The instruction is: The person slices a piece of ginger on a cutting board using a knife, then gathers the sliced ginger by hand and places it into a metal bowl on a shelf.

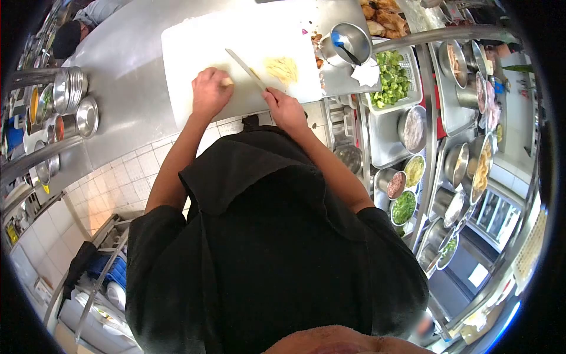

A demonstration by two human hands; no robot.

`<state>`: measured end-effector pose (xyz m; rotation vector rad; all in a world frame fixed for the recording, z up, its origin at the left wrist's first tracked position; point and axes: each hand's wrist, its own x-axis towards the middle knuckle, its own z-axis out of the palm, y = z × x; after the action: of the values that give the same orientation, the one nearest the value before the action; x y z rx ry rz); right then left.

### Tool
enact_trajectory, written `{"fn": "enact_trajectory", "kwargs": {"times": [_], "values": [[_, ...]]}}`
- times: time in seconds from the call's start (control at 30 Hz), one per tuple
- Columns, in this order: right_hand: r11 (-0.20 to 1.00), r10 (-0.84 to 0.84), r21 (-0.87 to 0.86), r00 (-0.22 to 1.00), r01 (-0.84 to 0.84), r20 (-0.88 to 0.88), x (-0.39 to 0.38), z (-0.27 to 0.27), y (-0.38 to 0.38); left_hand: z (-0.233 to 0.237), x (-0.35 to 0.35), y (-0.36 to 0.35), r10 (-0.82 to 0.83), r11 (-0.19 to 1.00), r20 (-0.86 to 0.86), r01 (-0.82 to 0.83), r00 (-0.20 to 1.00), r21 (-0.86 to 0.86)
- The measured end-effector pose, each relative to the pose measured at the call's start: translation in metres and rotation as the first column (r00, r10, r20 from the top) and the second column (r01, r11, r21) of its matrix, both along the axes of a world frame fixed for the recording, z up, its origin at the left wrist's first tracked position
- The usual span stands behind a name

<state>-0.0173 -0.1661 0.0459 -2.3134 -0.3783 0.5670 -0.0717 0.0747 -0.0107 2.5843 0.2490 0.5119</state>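
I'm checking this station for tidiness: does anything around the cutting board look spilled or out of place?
Small reddish-brown scraps lie loose between the cutting board and the metal pot, outside any container, perhaps stray trimmings. A purple bit also sits on the board, apart from the pale strips.

Spatial arrangement of the work area

The board (191, 53) lies on the table (131, 74). Over it, the knife (240, 63), in the right hand (286, 112), separates the left hand (211, 93), left, from the strips (282, 69), right. Right of the board stands a pot (361, 41) containing a utensil (350, 54); beyond, a basket (414, 74) holds greens (389, 79). Far left, stacked vessels (74, 88), apparently on a shelf.
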Motion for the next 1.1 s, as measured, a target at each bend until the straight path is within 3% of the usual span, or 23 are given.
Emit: {"fn": "enact_trajectory", "kwargs": {"times": [0.03,0.07,0.17,0.27,0.37,0.47,0.57,0.67,0.77,0.8,0.9,0.93,1.03,1.1], "values": [[0.999,0.021,-0.032,1.000,-0.021,0.021,-0.001,0.002,-0.002,0.009,-0.002,0.002,0.032,0.999,-0.015,-0.032,0.999,0.004],[0.997,0.042,-0.066,0.998,-0.040,0.041,-0.003,0.004,-0.003,0.018,-0.006,0.004,0.052,0.991,-0.011,-0.053,0.999,-0.121],[0.989,0.078,-0.133,0.991,-0.064,0.104,-0.006,0.006,-0.007,0.039,0.006,-0.013,0.035,0.992,0.141,-0.017,0.989,-0.126],[0.981,0.110,-0.175,0.984,-0.085,0.138,-0.008,0.010,-0.009,0.053,0.038,-0.040,-0.116,0.986,-0.197,0.136,0.973,0.091],[0.982,0.117,-0.168,0.980,-0.090,0.159,-0.013,0.005,-0.013,0.033,0.068,-0.057,-0.137,0.963,-0.424,0.221,0.895,0.155],[0.979,0.132,-0.173,0.984,-0.111,0.116,-0.016,0.007,-0.019,0.020,0.083,-0.061,-0.129,0.947,-0.511,0.259,0.850,0.191],[0.989,0.122,-0.086,0.992,-0.119,0.029,-0.020,0.008,-0.024,0.055,0.080,-0.059,-0.101,0.943,-0.527,0.251,0.844,0.220],[0.999,0.041,0.001,0.995,-0.041,-0.091,-0.016,0.025,-0.030,0.085,0.062,-0.038,-0.143,0.982,0.049,0.148,0.989,-0.117],[0.994,-0.040,0.102,0.996,0.048,-0.075,-0.010,0.015,-0.040,0.091,0.039,-0.043,0.141,0.897,0.148,-0.063,0.979,-0.437],[0.987,-0.061,0.147,0.997,0.066,-0.041,-0.004,0.010,-0.041,0.067,0.033,-0.040,0.102,0.879,0.114,-0.036,0.988,-0.476],[1.000,-0.023,0.006,0.995,0.024,-0.097,0.013,0.022,-0.041,0.041,0.023,-0.061,-0.023,0.860,-0.115,-0.039,0.993,-0.509],[1.000,-0.025,-0.013,0.989,0.023,-0.144,0.016,0.022,-0.041,0.025,0.024,-0.061,-0.106,0.918,-0.052,0.078,0.993,-0.388],[0.999,-0.023,-0.051,0.990,0.016,-0.142,0.014,0.025,-0.041,-0.006,0.029,-0.068,-0.150,0.958,0.124,0.175,0.981,-0.226],[0.999,-0.029,-0.040,0.984,0.023,-0.174,0.010,0.024,-0.045,-0.015,0.034,-0.069,-0.160,0.965,0.154,0.187,0.975,-0.182]]}}
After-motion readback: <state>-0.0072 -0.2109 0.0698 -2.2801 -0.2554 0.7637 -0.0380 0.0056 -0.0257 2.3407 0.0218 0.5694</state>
